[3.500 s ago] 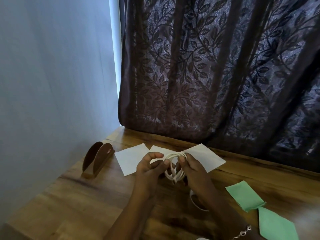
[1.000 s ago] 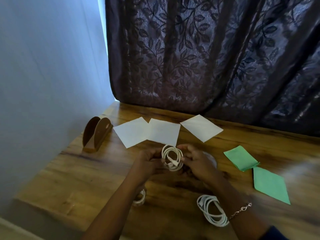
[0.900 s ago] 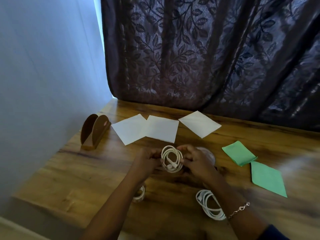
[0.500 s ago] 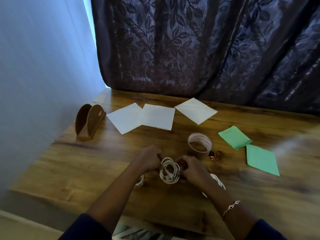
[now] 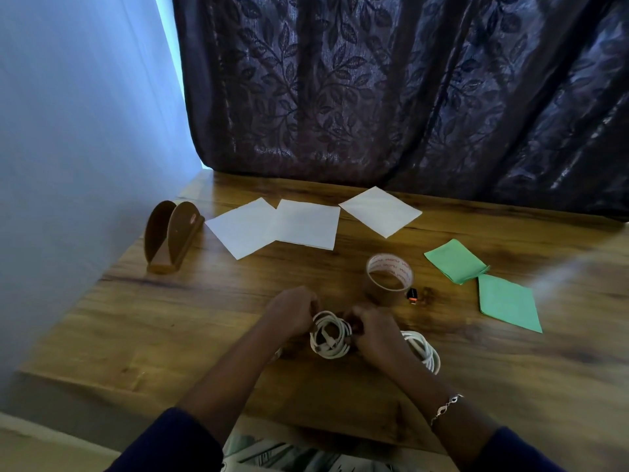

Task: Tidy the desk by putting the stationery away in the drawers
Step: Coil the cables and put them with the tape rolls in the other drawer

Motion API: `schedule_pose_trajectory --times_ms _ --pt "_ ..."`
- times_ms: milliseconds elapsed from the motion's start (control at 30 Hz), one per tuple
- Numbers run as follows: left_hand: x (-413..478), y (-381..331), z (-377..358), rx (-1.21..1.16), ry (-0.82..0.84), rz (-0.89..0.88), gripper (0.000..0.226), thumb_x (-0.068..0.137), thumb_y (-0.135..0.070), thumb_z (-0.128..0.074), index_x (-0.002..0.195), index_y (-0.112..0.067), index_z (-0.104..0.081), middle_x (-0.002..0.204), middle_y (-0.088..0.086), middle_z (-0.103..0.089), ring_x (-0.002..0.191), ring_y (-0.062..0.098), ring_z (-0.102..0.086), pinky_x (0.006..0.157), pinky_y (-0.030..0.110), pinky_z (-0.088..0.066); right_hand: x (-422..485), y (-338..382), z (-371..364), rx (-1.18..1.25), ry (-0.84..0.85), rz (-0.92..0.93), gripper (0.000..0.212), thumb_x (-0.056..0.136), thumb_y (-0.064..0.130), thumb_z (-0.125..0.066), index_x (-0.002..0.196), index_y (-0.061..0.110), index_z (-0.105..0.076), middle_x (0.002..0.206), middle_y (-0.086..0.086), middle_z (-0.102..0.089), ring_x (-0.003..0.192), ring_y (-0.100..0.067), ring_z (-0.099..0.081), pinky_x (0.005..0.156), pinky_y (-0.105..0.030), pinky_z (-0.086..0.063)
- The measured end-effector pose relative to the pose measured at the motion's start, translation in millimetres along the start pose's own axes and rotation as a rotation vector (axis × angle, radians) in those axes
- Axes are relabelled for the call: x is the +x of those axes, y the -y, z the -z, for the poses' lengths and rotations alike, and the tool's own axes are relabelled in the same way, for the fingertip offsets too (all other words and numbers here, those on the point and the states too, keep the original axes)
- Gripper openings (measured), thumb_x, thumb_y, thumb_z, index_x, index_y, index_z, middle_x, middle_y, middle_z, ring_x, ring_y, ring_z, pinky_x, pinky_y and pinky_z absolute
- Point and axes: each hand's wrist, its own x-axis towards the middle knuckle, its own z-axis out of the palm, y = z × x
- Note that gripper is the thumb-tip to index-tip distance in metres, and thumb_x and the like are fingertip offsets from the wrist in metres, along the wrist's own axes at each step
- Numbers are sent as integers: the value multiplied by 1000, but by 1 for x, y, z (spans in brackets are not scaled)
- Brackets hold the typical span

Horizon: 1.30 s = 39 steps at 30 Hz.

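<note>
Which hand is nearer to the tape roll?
Right. The right hand is just on the near side of the tape roll; the left hand is farther left, beyond the cable both hold.

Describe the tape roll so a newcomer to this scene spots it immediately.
On the wooden desk, look right of centre, between the white paper sheets at the back and the green paper squares. The tape roll lies flat just beyond the right hand. It is the only brown ring with red print inside; the white cable coils are loose loops.
</note>
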Motion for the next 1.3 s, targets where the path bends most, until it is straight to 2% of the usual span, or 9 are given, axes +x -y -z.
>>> schedule_pose_trajectory --times_ms 200,300,567,700,800,900,1067,1200,1300 --pt "-9 12 8 -89 -206 -119 20 88 -15 -58 106 -12 -66 101 3 -70 93 18 -62 92 32 -45 -7 -4 2 66 -184 102 41 86 14 -62 125 19 -51 99 6 -52 79 1 -48 64 -8 -37" --pt "-22 18 17 -166 -424 -200 19 89 -13 -58 105 -8 -67 103 6 -68 98 20 -57 83 24 -35 -18 -10 4 80 -389 238 30 85 11 -63 114 15 -59 97 0 -59 75 4 -50 62 -5 -35" --pt "-49 39 10 -342 -590 -188 59 77 -56 -42 100 -9 -68 99 2 -66 95 19 -57 72 22 -44 -40 -38 5 -79 -548 327 20 83 24 -48 89 16 -66 91 0 -65 82 -14 -61 67 -22 -47" --pt "-69 50 -13 -459 -661 -34 57 67 -65 -48 110 -29 -58 104 -9 -57 104 17 -53 81 33 -46 -36 -22 5 -161 -549 462 23 80 22 -46 85 14 -68 86 -1 -66 76 -14 -63 64 -19 -48" --pt "-81 53 -24 -514 -659 -19 51 63 -63 -53 108 -41 -48 107 -14 -52 107 14 -50 88 35 -45 -19 -18 11 -221 -578 433 18 80 14 -58 92 7 -69 94 -7 -68 78 -21 -67 64 -25 -53" --pt "-86 47 -27 -522 -633 -23 57 64 -49 -70 114 -37 -45 113 -9 -51 109 15 -50 89 35 -45 3 -27 21 -314 -503 249 44 66 3 -78 108 2 -66 110 -14 -67 92 -35 -67 74 -42 -55" --pt "-86 44 -36 -550 -622 -16 66 69 -16 -80 120 -31 -42 119 -6 -47 105 10 -49 85 22 -42 20 -38 25 -400 -379 202 45 85 4 -59 129 6 -53 130 -14 -56 119 -35 -53 99 -43 -42" --pt "-93 50 -42 -587 -598 -3 73 69 -17 -80 131 -23 -43 120 -10 -44 108 6 -46 81 0 -35 23 -42 26 -346 -411 191 42 82 -5 -58 123 4 -58 125 -16 -60 115 -35 -56 97 -41 -44" --pt "-100 63 -43 -634 -575 -12 80 67 -19 -81 134 -27 -37 128 -10 -42 119 7 -42 93 12 -36 21 -27 30 -294 -497 299 37 75 -8 -65 110 4 -65 108 -17 -68 98 -35 -64 83 -40 -52"
